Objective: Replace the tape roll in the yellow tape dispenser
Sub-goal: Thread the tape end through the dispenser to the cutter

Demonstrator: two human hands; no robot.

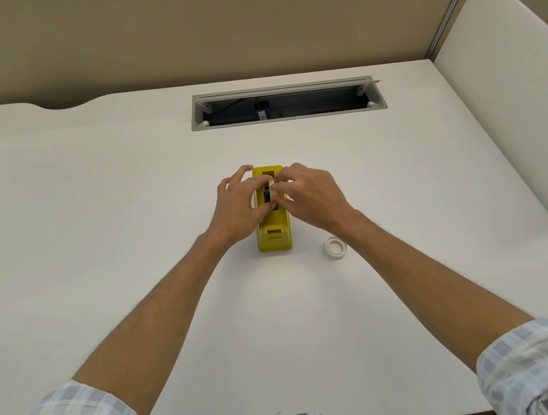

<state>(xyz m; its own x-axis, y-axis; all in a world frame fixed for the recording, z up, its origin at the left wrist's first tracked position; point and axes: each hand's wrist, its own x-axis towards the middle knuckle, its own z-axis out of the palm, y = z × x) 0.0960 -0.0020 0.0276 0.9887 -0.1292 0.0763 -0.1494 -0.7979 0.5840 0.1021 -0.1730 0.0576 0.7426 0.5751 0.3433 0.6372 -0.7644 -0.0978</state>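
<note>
The yellow tape dispenser [274, 234] stands in the middle of the white desk [124, 212], its cutter end toward me. Both hands are over its top slot. My left hand [239, 209] presses against the dispenser's left side, fingers curled over the top. My right hand [310, 195] pinches a pale tape roll on a black hub [268, 194] that sits in the slot. Fingers hide most of that roll. A second white tape roll [335, 247] lies flat on the desk to the right of the dispenser, beside my right forearm.
An open cable tray [287, 103] is set into the desk behind the dispenser. A beige partition wall [238, 24] runs along the back. A white side panel [516, 100] stands at the right edge.
</note>
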